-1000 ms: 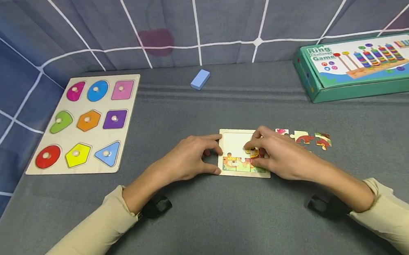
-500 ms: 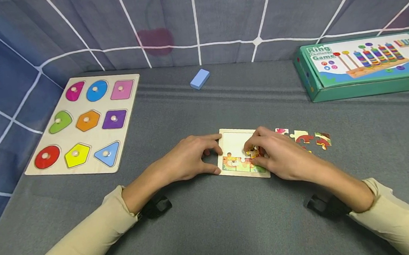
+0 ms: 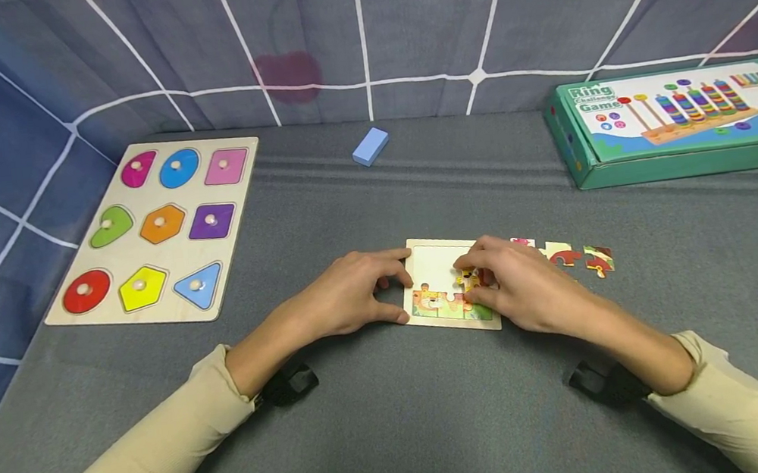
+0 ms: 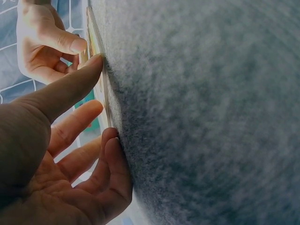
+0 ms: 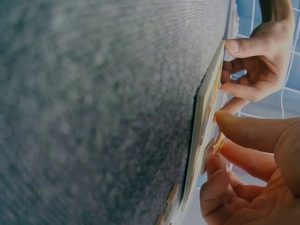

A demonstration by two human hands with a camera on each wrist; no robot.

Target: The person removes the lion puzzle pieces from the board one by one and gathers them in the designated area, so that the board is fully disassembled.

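Observation:
A small wooden puzzle tray (image 3: 432,262) lies in the middle of the table, with several picture pieces fitted along its near side. My left hand (image 3: 355,293) rests against the tray's left edge, thumb at the near corner and fingertips farther up. Between thumb and fingers of my right hand (image 3: 527,283) is a yellow and red jigsaw piece (image 3: 470,279), pinched over the right part of the tray and partly hidden by the hand. In the right wrist view, that jigsaw piece (image 5: 218,142) sits tilted at the fingertips, close over the tray (image 5: 201,117).
Loose jigsaw pieces (image 3: 562,254) lie right of the tray. A shape board (image 3: 170,272) with knobbed pieces stands at the left. A blue block (image 3: 370,147) lies at the back, and a green Ring Challenge Game box (image 3: 687,166) sits at back right.
My right hand shifts very slightly to the right and turns a little, and more of the pinched jigsaw piece shows. My left hand stays at the tray's edge.

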